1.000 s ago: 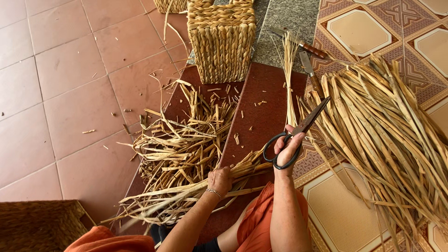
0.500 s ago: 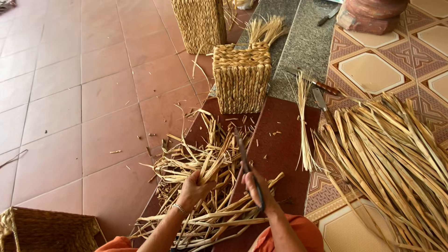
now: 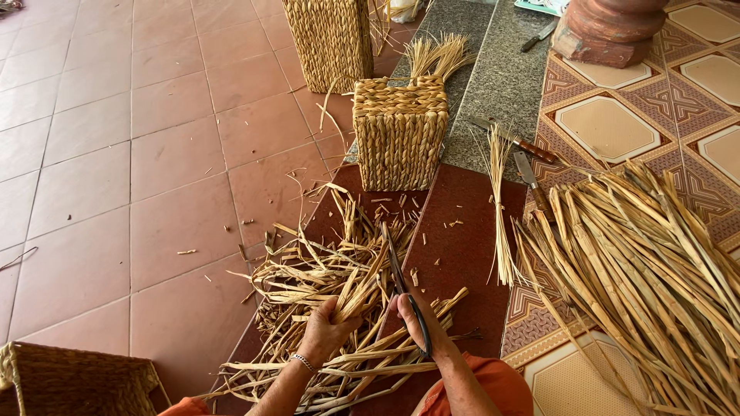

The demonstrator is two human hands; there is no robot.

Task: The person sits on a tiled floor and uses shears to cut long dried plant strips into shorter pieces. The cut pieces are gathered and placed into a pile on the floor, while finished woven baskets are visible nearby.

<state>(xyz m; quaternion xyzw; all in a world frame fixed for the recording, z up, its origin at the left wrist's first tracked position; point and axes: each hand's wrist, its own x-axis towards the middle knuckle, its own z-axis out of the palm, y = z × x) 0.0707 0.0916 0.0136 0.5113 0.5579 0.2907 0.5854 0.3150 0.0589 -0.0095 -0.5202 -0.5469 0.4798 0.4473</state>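
My left hand (image 3: 324, 333) grips a bunch of dried straw strips (image 3: 362, 289) that rise from the scrap pile (image 3: 324, 277) in front of me. My right hand (image 3: 420, 323) holds black-handled scissors (image 3: 401, 281), whose blades point up and away beside the gripped strips. The two hands are close together, low in the middle of the view. A silver bracelet sits on my left wrist. My orange-clad knee shows below my right hand.
A small square woven basket (image 3: 399, 135) with loose ends stands just beyond the pile, a taller one (image 3: 330, 42) behind it. A big heap of long straw (image 3: 655, 270) lies at right. A thin bundle (image 3: 501, 208) and two knives (image 3: 532, 173) lie on the step. Another basket's corner (image 3: 69, 381) shows bottom left.
My right hand swung the scissors from the right side over to the scrap pile. My left hand took up a bunch of strips. The camera tilted up a little.
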